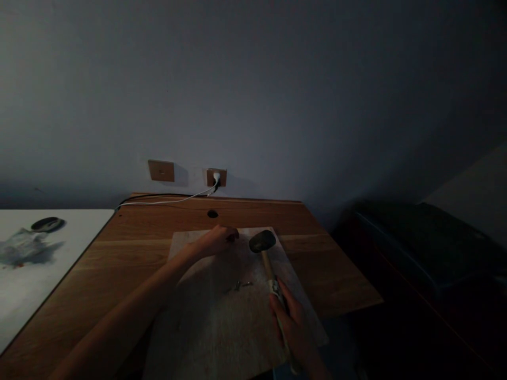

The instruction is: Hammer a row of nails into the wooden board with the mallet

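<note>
My right hand [291, 316] is wrapped round the wooden handle of a mallet [263, 241] with a dark, rounded head. The mallet's head is raised over the right side of a pale wooden board [206, 327]. Over the far part of that board is my left hand [222, 238], its fingers curled together; whatever they may pinch is too dark and small to make out. Several small metal pieces, like nails or screws [238, 286], lie on the board between my hands.
The board rests on a brown wooden table [328, 264] against the wall. Cables [170, 201] run along its back edge to a wall socket [222, 178]. At left, a white surface [79, 232] bears a crumpled plastic bag [26, 245] and a dark round object [45, 224].
</note>
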